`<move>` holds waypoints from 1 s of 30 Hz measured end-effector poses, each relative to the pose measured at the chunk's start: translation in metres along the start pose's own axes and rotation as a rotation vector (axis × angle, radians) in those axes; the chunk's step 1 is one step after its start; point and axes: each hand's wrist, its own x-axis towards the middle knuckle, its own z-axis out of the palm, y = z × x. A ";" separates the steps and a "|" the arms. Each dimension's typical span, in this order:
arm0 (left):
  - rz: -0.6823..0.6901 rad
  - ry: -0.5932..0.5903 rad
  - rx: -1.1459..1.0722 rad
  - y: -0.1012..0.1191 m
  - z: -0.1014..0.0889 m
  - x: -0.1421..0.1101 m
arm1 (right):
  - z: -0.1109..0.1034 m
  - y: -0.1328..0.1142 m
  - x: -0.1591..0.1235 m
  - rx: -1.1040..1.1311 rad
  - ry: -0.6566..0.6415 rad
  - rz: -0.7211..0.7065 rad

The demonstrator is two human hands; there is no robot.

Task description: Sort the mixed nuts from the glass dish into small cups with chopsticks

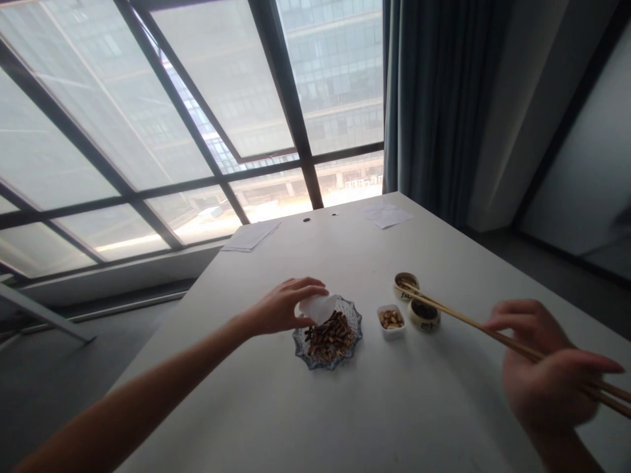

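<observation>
**Q:** What failure modes apply at this position?

**A:** Two. The left hand (280, 307) has its fingers (310, 286) curled closed on a crumpled white paper tissue (318, 309), just above a scalloped blue-rimmed glass dish (355, 322). A careless pull on the tissue could drag the dark seed husks (329, 338) over the rim and onto the white table (305, 420). Separately, long wooden chopsticks (493, 332) reach from the right hand (542, 368) toward two small round ceramic pots (424, 315), right of the left fingers. Misplaced tips could knock a pot.

**Q:** Condition of the held items?

**A:** The tissue is soft, creased and lies against the dish. The chopsticks are straight and paired, held by the right fingers (586, 361). Motion blur prevents confirming how tightly those fingers close.
</observation>
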 end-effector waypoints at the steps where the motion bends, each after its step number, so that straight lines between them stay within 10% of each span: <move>1: -0.027 0.029 -0.041 -0.001 0.000 -0.003 | -0.003 -0.008 0.007 0.017 -0.001 -0.041; 5: -0.097 0.101 -0.174 -0.002 0.010 -0.015 | 0.001 -0.024 0.032 0.029 -0.337 -0.125; 9: -0.167 0.139 -0.224 0.003 0.023 -0.023 | 0.037 -0.009 0.041 -0.449 -0.917 -0.162; 13: -0.242 0.198 -0.245 0.014 0.035 -0.022 | 0.081 0.013 0.036 -0.744 -1.213 -0.251; 21: -0.393 0.267 -0.389 0.026 0.062 -0.029 | 0.111 0.014 0.045 -0.732 -1.321 -0.304; 30: -0.281 0.220 -0.779 0.032 0.077 -0.027 | 0.122 -0.064 0.071 -0.402 -1.174 -0.261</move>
